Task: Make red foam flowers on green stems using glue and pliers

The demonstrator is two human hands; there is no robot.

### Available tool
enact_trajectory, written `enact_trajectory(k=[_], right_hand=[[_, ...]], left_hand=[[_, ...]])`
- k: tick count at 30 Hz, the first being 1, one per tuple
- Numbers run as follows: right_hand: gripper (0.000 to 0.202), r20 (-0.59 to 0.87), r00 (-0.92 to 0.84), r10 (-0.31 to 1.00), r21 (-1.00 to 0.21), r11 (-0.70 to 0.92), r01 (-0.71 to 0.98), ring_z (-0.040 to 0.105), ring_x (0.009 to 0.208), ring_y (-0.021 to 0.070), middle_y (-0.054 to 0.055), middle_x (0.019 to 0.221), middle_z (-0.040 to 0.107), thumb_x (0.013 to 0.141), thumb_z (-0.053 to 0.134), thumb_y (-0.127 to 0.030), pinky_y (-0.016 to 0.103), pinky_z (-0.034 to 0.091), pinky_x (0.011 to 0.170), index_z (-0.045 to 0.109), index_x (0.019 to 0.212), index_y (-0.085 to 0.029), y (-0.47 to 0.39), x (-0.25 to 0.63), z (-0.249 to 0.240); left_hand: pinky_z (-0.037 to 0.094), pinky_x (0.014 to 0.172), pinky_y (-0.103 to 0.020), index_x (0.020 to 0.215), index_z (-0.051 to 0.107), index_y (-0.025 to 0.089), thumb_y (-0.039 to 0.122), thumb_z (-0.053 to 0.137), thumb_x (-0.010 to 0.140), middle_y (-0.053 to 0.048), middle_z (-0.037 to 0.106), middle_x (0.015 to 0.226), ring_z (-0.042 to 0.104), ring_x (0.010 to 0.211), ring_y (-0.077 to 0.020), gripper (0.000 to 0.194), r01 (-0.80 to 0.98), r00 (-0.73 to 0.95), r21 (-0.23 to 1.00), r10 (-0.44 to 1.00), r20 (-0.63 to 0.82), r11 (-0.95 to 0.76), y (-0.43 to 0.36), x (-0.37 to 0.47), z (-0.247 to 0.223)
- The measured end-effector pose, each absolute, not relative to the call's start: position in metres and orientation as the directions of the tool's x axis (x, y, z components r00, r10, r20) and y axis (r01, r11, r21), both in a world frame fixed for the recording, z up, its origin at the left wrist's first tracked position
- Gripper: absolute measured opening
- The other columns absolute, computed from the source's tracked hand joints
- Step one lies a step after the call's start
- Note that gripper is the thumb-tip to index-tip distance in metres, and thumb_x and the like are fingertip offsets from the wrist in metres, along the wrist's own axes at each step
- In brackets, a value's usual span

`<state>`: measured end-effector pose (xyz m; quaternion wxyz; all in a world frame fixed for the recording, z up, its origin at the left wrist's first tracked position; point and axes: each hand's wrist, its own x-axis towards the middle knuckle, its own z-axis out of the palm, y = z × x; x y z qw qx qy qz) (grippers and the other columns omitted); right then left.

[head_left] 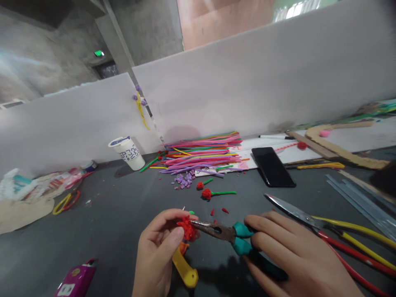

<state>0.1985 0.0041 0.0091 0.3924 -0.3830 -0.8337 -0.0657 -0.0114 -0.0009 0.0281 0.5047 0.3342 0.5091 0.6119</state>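
Gray walls (pixel 154 29) and a small green lit sign (pixel 99 53) stood far back in the room; white boards (pixel 262 78) made a low wall behind the dark table (pixel 117 231). A white cup (pixel 126 153) with blue marks stood near the boards; a big pile of bright fuzzy sticks (pixel 204 152) lay to the right of it, with little purple bits (pixel 184 180) just in front. Two little red balls on green stems (pixel 206 194) lay nearer the hands; a black phone (pixel 273 167) lay to the right, and big shears (pixel 312 222) with red and yellow handles lay beside the right hand (pixel 291 251); a purple thing (pixel 76 280) lay at the near left.

The left hand (pixel 159 247) had its thumb and fingers closed on a red fuzzy ball (pixel 187 229), low in the middle over the table; a yellow handle (pixel 185 268) showed just under it. The right hand had its fingers bent around the blue-green grips of the pliers (pixel 224 233); the thin tips of the pliers touched the red fuzzy ball; I could not tell if they pinched it.
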Motion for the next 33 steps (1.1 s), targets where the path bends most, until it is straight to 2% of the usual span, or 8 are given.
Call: enact_trajectory(k=[7,9,14,20,28,33], right_hand=[[0.019,0.638,-0.390,0.664,-0.310,0.685,0.659,0.064,0.070,0.0169,0.003,0.082,0.070,0.082,0.051,-0.011,0.026,0.053,0.062,0.064,0.074,-0.024,0.004,0.199,0.010],[0.019,0.633,-0.397,0.665,-0.307,0.686,0.659,0.064,0.070,0.0168,0.003,0.083,0.070,0.082,0.051,-0.012,0.026,0.052,0.063,0.064,0.075,-0.024,0.005,0.199,0.011],[0.016,0.680,-0.428,0.596,-0.135,0.675,0.726,0.063,0.076,0.0196,0.005,0.087,0.071,0.083,0.053,-0.011,0.030,0.050,0.066,0.061,0.077,-0.023,0.005,0.198,0.002],[0.020,0.723,-0.469,0.506,0.021,0.664,0.748,0.058,0.076,0.0204,0.004,0.090,0.072,0.088,0.048,-0.010,0.034,0.043,0.065,0.056,0.074,-0.022,0.006,0.198,-0.007],[0.024,0.710,-0.526,0.468,0.137,0.640,0.756,0.056,0.081,0.0228,0.004,0.096,0.072,0.090,0.044,-0.006,0.036,0.040,0.068,0.057,0.079,-0.022,0.003,0.203,-0.008],[0.022,0.697,-0.507,0.507,0.108,0.625,0.773,0.058,0.085,0.0226,0.003,0.099,0.072,0.090,0.046,-0.008,0.037,0.043,0.074,0.059,0.082,-0.023,0.000,0.203,-0.006]], left_hand=[[0.056,0.060,-0.027,0.076,0.080,0.018,0.029,0.081,0.065,-0.007,0.078,0.075,0.069,0.060,-0.0181,0.015,-0.264,-0.245,0.965,0.967,-0.073,0.006,-0.002,-0.011,0.027],[0.056,0.061,-0.026,0.076,0.080,0.019,0.028,0.080,0.066,-0.007,0.078,0.076,0.069,0.062,-0.0181,0.013,-0.225,-0.263,0.974,0.964,-0.046,-0.015,-0.002,-0.010,0.026],[0.055,0.058,-0.023,0.075,0.080,0.019,0.026,0.082,0.063,-0.003,0.075,0.066,0.068,0.057,-0.0162,0.013,-0.236,-0.276,0.972,0.959,-0.060,-0.008,-0.002,-0.008,0.025],[0.053,0.055,-0.022,0.076,0.079,0.017,0.027,0.083,0.064,-0.006,0.075,0.065,0.069,0.055,-0.0165,0.016,-0.334,-0.234,0.941,0.962,-0.137,0.053,-0.003,-0.008,0.029],[0.054,0.056,-0.020,0.075,0.078,0.016,0.030,0.088,0.061,-0.005,0.076,0.069,0.069,0.055,-0.0142,0.022,-0.399,-0.234,0.915,0.957,-0.171,0.066,-0.001,-0.007,0.030],[0.055,0.056,-0.020,0.074,0.078,0.016,0.028,0.088,0.062,-0.004,0.076,0.068,0.068,0.055,-0.0130,0.019,-0.413,-0.251,0.908,0.950,-0.184,0.067,0.000,-0.006,0.029]])
